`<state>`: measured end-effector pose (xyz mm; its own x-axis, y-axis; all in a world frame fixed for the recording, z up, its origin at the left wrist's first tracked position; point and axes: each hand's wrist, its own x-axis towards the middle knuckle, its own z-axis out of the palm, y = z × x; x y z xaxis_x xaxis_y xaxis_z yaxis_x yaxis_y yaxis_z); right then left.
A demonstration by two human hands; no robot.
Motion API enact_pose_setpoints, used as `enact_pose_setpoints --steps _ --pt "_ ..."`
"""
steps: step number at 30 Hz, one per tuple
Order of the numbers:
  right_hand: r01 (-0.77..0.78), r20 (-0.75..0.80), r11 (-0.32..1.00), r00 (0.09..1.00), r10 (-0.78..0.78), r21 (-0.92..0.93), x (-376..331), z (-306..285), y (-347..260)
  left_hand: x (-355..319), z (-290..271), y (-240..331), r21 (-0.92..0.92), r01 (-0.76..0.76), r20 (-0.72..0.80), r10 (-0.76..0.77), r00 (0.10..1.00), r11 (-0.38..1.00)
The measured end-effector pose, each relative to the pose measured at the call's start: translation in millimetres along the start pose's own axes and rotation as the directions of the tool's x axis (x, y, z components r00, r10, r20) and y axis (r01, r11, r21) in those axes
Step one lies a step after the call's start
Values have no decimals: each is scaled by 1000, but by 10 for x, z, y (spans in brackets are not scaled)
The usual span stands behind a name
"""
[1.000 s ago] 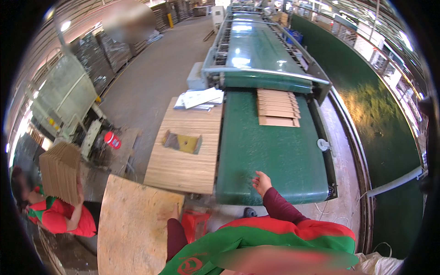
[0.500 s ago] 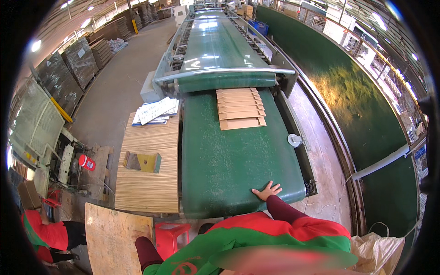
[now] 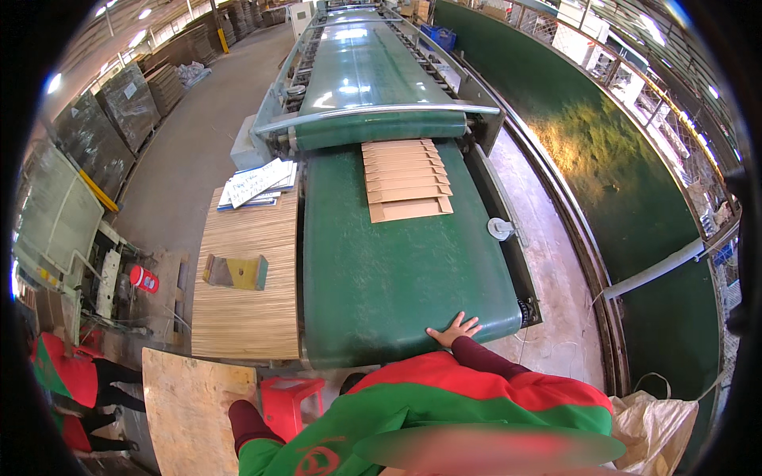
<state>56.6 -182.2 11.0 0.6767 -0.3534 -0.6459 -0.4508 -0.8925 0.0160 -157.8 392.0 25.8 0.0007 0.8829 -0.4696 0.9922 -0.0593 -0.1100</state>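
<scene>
On the green conveyor belt (image 3: 397, 278), overlapping cardboard pieces (image 3: 406, 181) lie near the roller (image 3: 381, 131), the right hand (image 3: 455, 330) rests spread at the near end, and the left hand (image 3: 240, 394), at the plywood board (image 3: 182, 404), is too indistinct to read.

Ceiling lamps (image 3: 54, 83) shone above a grey floor (image 3: 213, 103); wrapped stacks (image 3: 127, 101) stood at left, and a mesh fence (image 3: 622, 78) ran along the right beyond a long green surface (image 3: 528, 83).

A head-worn fisheye camera looks down from close above, facing along the conveyor belt (image 3: 397, 278).
</scene>
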Motion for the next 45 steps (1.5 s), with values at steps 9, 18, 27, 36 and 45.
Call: enact_pose_setpoints --steps 9,18,27,36,45 --pt "-46 -4 998 999 46 35 -35 -21 -37 117 80 6 6 22 -33 -21 999 1000" --pt "-46 -34 998 998 47 30 5 52 -16 104 124 27 19 57 -79 -55 995 998" --pt "-93 -205 928 963 176 360 -58 -2 -80 136 182 -15 68 48 -126 -39 991 997" --pt "501 -395 859 813 -427 104 966 -1016 -1465 240 240 -88 92 50 -117 -39 992 995" --pt "508 -382 810 715 -586 -293 1867 -1659 -2417 466 453 -345 -26 36 -157 -39 987 999"
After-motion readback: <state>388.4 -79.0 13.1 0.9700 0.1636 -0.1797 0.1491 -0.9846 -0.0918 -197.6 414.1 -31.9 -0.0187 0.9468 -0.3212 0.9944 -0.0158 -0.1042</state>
